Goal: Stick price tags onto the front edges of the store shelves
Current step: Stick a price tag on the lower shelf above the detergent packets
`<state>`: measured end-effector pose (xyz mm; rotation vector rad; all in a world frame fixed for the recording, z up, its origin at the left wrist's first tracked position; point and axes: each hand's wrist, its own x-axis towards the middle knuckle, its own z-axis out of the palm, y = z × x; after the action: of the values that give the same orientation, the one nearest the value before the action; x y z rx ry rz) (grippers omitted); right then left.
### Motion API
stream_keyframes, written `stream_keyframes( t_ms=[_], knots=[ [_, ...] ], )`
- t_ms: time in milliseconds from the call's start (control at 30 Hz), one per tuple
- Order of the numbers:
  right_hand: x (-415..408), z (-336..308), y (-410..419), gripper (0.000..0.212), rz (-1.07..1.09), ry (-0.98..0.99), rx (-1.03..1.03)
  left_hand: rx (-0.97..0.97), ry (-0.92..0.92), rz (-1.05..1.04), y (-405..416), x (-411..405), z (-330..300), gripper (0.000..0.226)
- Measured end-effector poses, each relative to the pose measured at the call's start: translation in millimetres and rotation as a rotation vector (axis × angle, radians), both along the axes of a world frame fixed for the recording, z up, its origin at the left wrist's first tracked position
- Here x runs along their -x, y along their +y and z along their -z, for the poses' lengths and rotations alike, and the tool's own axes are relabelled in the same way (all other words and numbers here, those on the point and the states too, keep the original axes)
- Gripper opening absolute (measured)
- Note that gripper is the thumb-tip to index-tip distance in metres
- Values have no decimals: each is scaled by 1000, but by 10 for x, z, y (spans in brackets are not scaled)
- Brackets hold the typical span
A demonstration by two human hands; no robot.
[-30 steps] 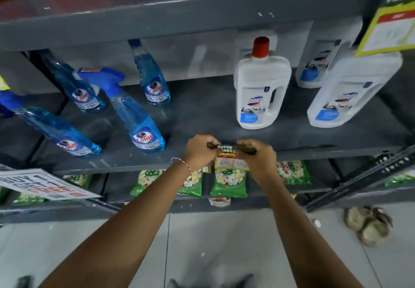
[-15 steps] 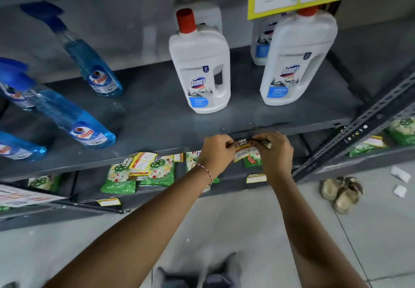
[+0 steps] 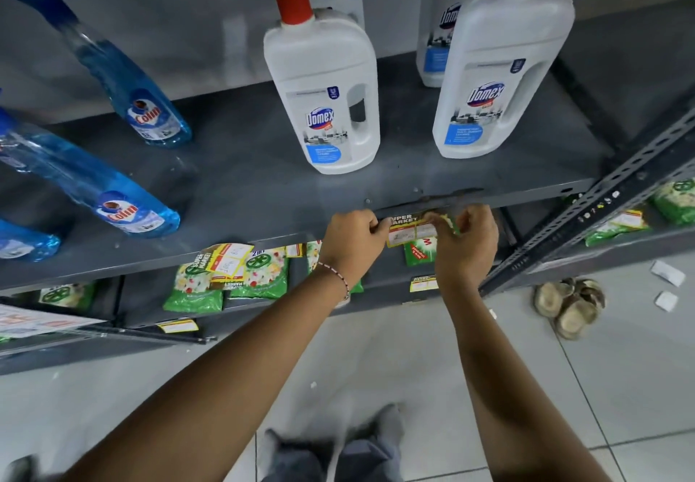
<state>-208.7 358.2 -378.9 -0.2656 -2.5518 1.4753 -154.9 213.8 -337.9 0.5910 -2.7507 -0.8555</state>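
A yellow and green price tag [image 3: 411, 228] marked "SUPER MARKET" is held against the front edge of the grey metal shelf [image 3: 263, 199]. My left hand [image 3: 351, 240] pinches the tag's left end. My right hand [image 3: 466, 244] pinches its right end, and its fingers cover part of the tag. Another price tag [image 3: 227, 263] hangs on the same shelf edge further left. Two small tags [image 3: 423, 284] [image 3: 178, 326] sit on the edge of the shelf below.
White Domex bottles [image 3: 325, 105] [image 3: 496, 79] stand on the shelf behind my hands, blue Colin spray bottles [image 3: 124, 210] to the left. Green packets [image 3: 259, 274] lie on the lower shelf. A slotted upright [image 3: 601, 195] rises at the right. Sandals [image 3: 568, 304] lie on the tiled floor.
The view has shifted to the right along the shelf and drawn closer. Both hands still hold the tag at the shelf edge, now in front of the white bottles.
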Motion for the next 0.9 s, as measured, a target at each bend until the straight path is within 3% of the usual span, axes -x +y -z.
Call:
stream_keyframes(
  t_ms=[67,133,233,333,400,500,600,633,800,900],
  knots=[
    [-83,-2,-57,34,85,-46,34,-13,-38,-18,-89,-91,20,48],
    [-204,-48,-183,28,34,22,0,-109,-59,-53,-240,-250,85,51],
    [-491,-215,-599,26,-284,153,-4,-530,-49,-240,-518,-552,131,42],
    [-775,-303,-1134,8,-580,197,38,-1015,-119,-541,-916,-949,155,25],
    [-925,-323,-1480,17,-717,214,40,-1201,-200,-621,-1237,-1233,206,20],
    [-1133,-336,-1954,31,-914,191,-85,-1176,-100,-706,-1714,-1532,302,34],
    [-1325,-294,-2325,27,-949,213,-313,-1117,103,-638,-1978,-1688,269,9],
    [-1376,-289,-2402,21,-918,207,-347,-1133,138,-618,-2020,-1732,228,13],
    [-1613,-328,-2574,8,-868,40,-239,-1077,233,-560,-2278,-2099,198,29],
    [-1961,-309,-2854,9,-862,40,-189,-868,255,-602,-2592,-2415,292,15]
  ],
)
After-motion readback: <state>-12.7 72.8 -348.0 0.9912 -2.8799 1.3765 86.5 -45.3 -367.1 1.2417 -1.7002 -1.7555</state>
